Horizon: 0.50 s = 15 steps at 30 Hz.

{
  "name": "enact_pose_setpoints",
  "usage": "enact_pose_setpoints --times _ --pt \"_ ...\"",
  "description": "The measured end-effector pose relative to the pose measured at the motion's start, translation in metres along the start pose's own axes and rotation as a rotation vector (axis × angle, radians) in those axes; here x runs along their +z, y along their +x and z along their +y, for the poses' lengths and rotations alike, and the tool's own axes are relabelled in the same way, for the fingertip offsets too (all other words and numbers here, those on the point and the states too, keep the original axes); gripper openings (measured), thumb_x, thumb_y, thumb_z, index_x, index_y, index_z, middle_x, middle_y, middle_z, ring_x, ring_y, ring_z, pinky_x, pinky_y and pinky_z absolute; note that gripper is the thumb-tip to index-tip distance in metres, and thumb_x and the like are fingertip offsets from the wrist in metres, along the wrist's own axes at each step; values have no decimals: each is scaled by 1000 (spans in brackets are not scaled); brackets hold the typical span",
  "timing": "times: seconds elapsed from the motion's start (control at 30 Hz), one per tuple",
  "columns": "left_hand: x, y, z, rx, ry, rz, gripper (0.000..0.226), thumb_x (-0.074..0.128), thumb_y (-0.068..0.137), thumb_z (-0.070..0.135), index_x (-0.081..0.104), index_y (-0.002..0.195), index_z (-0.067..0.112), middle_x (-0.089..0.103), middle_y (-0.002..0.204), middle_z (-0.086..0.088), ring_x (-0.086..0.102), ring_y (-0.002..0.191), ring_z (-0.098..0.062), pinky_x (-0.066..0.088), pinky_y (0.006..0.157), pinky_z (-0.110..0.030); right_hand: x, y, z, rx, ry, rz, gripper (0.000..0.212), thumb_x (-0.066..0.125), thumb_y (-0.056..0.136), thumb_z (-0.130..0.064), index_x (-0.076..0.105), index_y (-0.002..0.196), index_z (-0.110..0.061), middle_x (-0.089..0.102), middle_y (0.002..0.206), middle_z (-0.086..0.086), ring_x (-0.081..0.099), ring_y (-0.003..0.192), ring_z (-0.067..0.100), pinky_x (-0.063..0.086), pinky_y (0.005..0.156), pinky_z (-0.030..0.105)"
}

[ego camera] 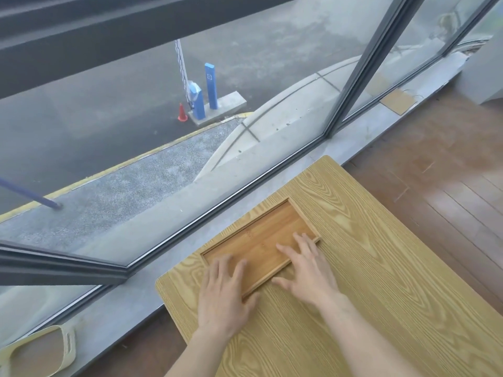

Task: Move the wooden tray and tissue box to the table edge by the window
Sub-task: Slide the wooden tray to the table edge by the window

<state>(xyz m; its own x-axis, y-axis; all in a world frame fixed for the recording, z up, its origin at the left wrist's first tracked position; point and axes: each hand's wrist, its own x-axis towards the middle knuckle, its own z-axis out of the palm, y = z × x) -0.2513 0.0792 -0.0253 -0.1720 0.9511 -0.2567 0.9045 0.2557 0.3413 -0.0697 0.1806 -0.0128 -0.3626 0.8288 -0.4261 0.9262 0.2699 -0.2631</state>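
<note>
A shallow wooden tray (258, 238) lies flat on the light wood-grain table (381, 268), close to the table's edge by the window. My left hand (223, 297) rests at the tray's near left corner, fingers spread over its rim and thumb against its near side. My right hand (307, 270) lies on the tray's near right part, fingers apart and flat on its floor and rim. Nothing is in the tray. No tissue box is in view.
A grey sill (136, 303) and large window panes with dark frames (362, 77) run along the table's far side. A beige basket (40, 352) sits on the sill at lower left. Brown wooden floor (449, 164) lies to the right.
</note>
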Motion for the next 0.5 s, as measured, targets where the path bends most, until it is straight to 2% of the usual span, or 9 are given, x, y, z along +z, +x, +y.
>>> enact_pose_setpoints --times 0.07,0.13,0.3,0.5 --pt "5 3 5 31 -1 -45 72 53 87 64 29 150 39 21 162 2 14 152 -24 16 125 -40 3 -2 3 -6 -2 -3 80 68 84 -60 35 153 -38 10 170 6 3 156 25 15 126 47" --pt "9 5 7 15 -19 -58 69 49 92 59 24 153 39 13 167 3 5 155 -23 10 126 -39 5 1 4 -13 14 21 70 65 90 -55 38 152 -37 12 170 7 5 156 25 17 126 45" --pt "10 11 6 -5 -32 -45 66 52 93 56 26 153 40 18 166 4 9 154 -22 17 124 -40 9 9 4 -13 74 43 64 66 92 -48 41 150 -36 11 170 6 3 157 24 20 126 45" --pt "7 20 3 -13 -34 -44 67 53 93 55 26 152 41 18 166 4 9 154 -21 18 125 -39 8 20 -1 -17 55 41 64 62 95 -46 37 152 -34 8 170 8 1 157 27 15 127 44"
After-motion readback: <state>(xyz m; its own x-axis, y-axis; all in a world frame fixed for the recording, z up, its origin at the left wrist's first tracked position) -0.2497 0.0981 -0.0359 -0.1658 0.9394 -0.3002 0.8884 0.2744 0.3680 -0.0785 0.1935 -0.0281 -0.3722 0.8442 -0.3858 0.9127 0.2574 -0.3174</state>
